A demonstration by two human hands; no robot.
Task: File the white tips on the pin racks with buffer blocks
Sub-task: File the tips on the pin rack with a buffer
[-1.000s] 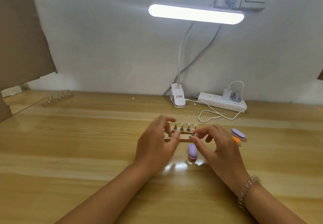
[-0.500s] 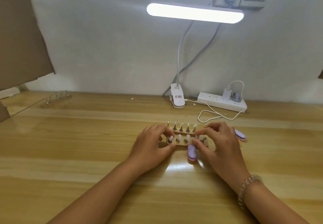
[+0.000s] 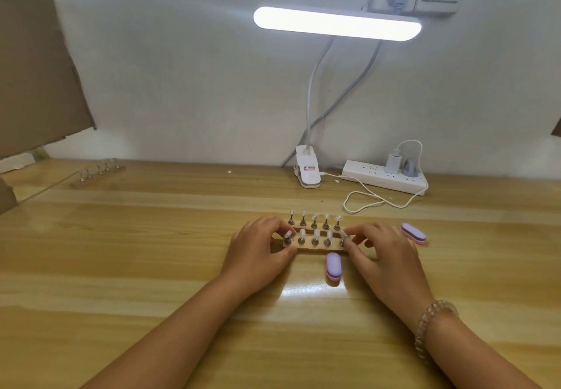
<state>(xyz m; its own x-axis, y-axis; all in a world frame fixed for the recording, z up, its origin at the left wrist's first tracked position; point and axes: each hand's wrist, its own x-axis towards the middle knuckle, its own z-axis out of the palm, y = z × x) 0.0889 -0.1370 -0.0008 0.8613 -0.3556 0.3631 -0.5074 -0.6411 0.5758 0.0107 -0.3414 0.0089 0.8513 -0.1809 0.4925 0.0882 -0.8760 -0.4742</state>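
Lowered since a second ago: left hand (image 3: 258,252), fingers off the far pin rack (image 3: 314,225) and onto the near pin rack (image 3: 315,246). Far left on the wooden table (image 3: 151,267), well apart from the work: a third rack of pins (image 3: 100,173). Left of centre: left hand, thumb and forefinger curled, pinching the left end of the near pin rack. Centre: both racks side by side, just apart, five pins each, white tips (image 3: 316,233) on top. Just nearer, touching neither hand: a purple buffer block (image 3: 333,266), flat on the table. Right of centre: right hand (image 3: 385,255), fingers curled onto the right end of the near pin rack by the last pin; wood or tip, cannot tell. Just beyond that hand: a second buffer block (image 3: 413,233). Looks like positioning, filing not yet begun. Next calls for freeing the right hand, lifting the nearer block, steadying the rack with the left.
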